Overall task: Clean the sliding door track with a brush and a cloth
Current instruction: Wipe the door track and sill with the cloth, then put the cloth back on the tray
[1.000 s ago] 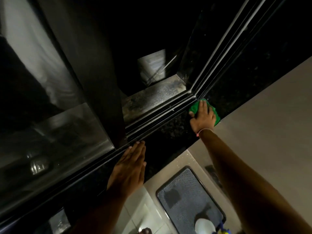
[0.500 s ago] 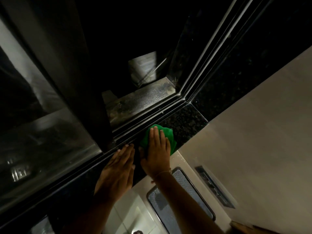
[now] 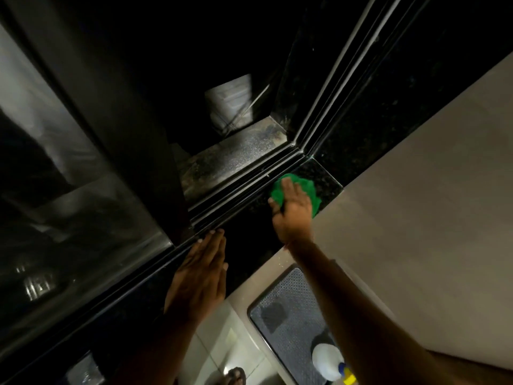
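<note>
A green cloth (image 3: pixel 308 188) lies bunched on the black speckled stone sill (image 3: pixel 324 173), just beside the dark sliding door track (image 3: pixel 244 190). My right hand (image 3: pixel 291 215) presses flat on the cloth near the right end of the sill. Further left, my left hand (image 3: pixel 198 276) rests flat on the sill with fingers together, its fingertips at the track's edge, holding nothing. The sliding glass panel (image 3: pixel 77 207) stands over the track's left part. No brush is in view.
A beige wall (image 3: pixel 416 218) rises on the right. Below lie a grey mat (image 3: pixel 288 323), a white bottle with a blue and yellow top (image 3: pixel 329 361) and a sandalled foot (image 3: pixel 234 376) on pale floor tiles. A dirty outer ledge (image 3: pixel 236 159) lies beyond the track.
My right hand slid the cloth left along the sill until it was next to my left hand, then back to the right. My left hand stayed put.
</note>
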